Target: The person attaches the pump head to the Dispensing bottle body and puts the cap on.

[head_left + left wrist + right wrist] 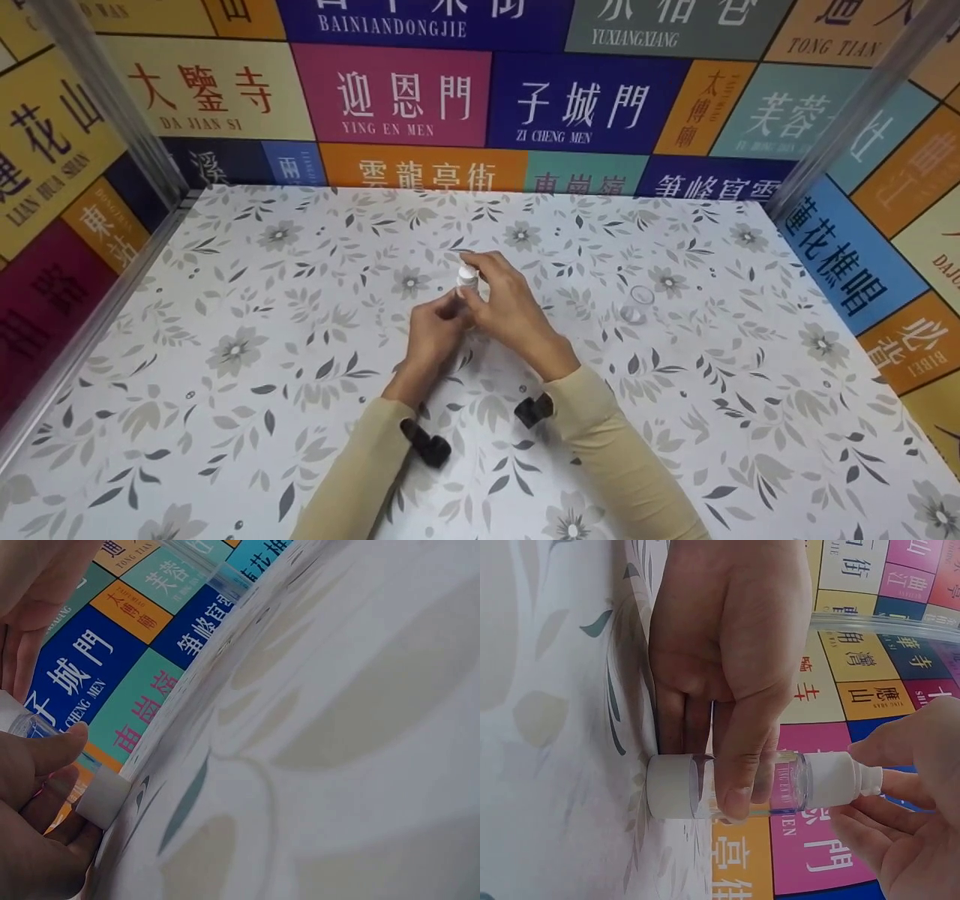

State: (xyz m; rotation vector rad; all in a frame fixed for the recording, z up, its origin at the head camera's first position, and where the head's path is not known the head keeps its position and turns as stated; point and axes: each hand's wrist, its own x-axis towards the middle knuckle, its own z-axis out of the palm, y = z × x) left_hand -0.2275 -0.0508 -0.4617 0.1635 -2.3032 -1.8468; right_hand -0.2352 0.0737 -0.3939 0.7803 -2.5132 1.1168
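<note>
A small clear pump bottle (466, 280) with a white base and a white pump top (832, 778) stands upright on the table between both hands. In the right wrist view, my left hand (727, 652) grips the clear body, thumb across the front; the white base (671, 786) rests on the tabletop. My right hand (510, 304) holds the white pump top between thumb and fingers. The left wrist view shows my left hand (37, 802) around the lower body, just above the white base (103, 797), while the right hand (37, 600) is partly cut off.
A clear plastic cap (637, 305) lies on the floral tabletop (315, 450) to the right of the hands. Panels with printed place names (390, 97) rise behind and at both sides, with transparent corner posts (112, 97).
</note>
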